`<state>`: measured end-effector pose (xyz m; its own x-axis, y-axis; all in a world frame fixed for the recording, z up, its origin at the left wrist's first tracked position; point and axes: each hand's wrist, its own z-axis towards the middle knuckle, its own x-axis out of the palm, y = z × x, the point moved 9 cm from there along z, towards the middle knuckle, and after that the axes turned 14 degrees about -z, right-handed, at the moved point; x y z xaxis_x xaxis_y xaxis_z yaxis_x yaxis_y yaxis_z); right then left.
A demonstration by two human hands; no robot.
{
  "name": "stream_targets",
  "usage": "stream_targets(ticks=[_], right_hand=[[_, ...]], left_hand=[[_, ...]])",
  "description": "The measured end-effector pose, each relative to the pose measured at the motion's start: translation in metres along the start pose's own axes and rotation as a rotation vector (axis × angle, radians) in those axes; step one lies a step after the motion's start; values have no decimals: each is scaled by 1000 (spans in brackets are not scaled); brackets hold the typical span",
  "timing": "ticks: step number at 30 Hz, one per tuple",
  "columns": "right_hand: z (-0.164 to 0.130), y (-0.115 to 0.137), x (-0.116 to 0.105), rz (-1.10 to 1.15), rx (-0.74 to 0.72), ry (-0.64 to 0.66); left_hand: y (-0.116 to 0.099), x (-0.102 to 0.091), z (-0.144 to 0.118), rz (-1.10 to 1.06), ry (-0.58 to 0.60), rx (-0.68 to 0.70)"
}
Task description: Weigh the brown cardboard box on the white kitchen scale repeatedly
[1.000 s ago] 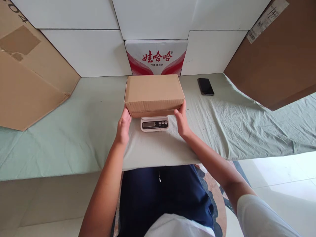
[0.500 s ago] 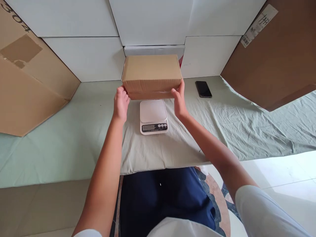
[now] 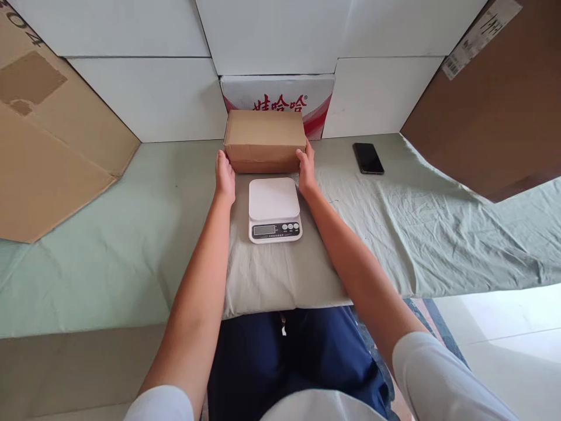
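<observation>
A closed brown cardboard box (image 3: pixel 265 143) sits between my two hands, just behind the scale. My left hand (image 3: pixel 225 178) presses against its left end, while my right hand (image 3: pixel 307 169) grips the right end with the thumb on the front face. Fingers behind the ends are partly hidden. In front of the box lies a white digital kitchen scale (image 3: pixel 274 202) with a grey display and several round buttons; its platform is bare. The box looks level and low at the cloth, but its underside is hidden.
A green cloth (image 3: pixel 114 257) covers the table. To the right lies a black phone (image 3: pixel 368 158). Large cardboard sheets stand at the left (image 3: pixel 61 152) and right (image 3: pixel 491 111). White panels (image 3: pixel 144 96) and a printed red-and-white carton (image 3: pixel 322 105) line the back.
My hands have lowered the box away from me and down behind the scale. The printed carton behind it shows more now. My view has shifted slightly.
</observation>
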<state>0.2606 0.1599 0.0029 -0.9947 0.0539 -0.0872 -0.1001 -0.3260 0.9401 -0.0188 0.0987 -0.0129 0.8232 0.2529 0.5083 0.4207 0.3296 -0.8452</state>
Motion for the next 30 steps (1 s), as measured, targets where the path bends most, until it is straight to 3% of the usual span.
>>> stream_targets(ticks=[4, 8, 13, 24, 30], right_hand=[[-1, 2, -7, -20, -35, 7], [-11, -1, -10, 13, 35, 10], [-16, 1, -13, 11, 47, -40], [-10, -9, -16, -22, 51, -23], [-4, -22, -49, 5, 170, -182]], left_hand=[[3, 0, -9, -2, -4, -63], [2, 2, -16, 5, 9, -94], [0, 4, -17, 7, 23, -99], [2, 11, -23, 25, 35, -70], [-20, -6, -24, 28, -89, -46]])
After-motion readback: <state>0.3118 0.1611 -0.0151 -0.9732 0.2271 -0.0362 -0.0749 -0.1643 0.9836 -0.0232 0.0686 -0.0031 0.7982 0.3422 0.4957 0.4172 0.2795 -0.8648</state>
